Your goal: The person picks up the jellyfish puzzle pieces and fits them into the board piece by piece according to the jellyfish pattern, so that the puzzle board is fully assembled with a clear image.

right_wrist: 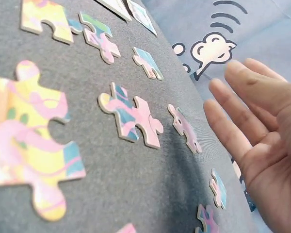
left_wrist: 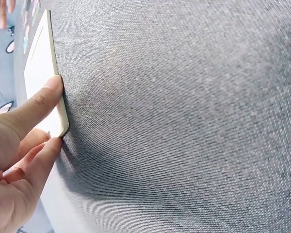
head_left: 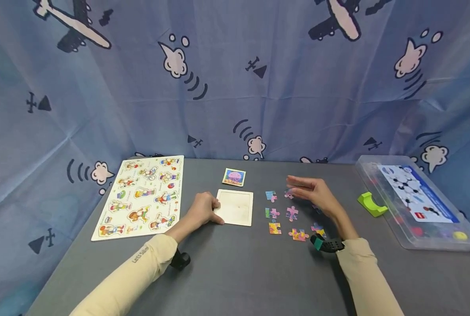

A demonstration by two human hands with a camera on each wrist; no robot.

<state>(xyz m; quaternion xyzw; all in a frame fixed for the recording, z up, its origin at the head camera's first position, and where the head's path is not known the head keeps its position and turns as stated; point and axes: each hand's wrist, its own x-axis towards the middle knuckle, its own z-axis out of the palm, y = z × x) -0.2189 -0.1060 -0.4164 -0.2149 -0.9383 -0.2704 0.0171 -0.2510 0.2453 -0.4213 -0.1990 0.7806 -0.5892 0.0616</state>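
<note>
My left hand (head_left: 204, 209) holds the near-left corner of a pale, square wooden puzzle tray (head_left: 236, 207). In the left wrist view the thumb lies on the tray's edge (left_wrist: 59, 104), with the other fingers round the corner. My right hand (head_left: 313, 193) hovers, fingers extended, over the far pieces of a jigsaw. Several pink, yellow and blue jigsaw pieces (head_left: 292, 213) lie spread out right of the tray, some partly hidden under the right hand and wrist. The right wrist view shows nothing in that hand (right_wrist: 262, 126); a pink-and-blue piece (right_wrist: 131, 116) lies to its left.
Behind the tray lies a small square picture card (head_left: 234, 177) with a pink sea creature. A large board of printed children (head_left: 140, 197) is at the left. On the right are a green curved block (head_left: 371, 204) and a clear plastic box (head_left: 421, 202). A patterned curtain (head_left: 227, 87) hangs behind.
</note>
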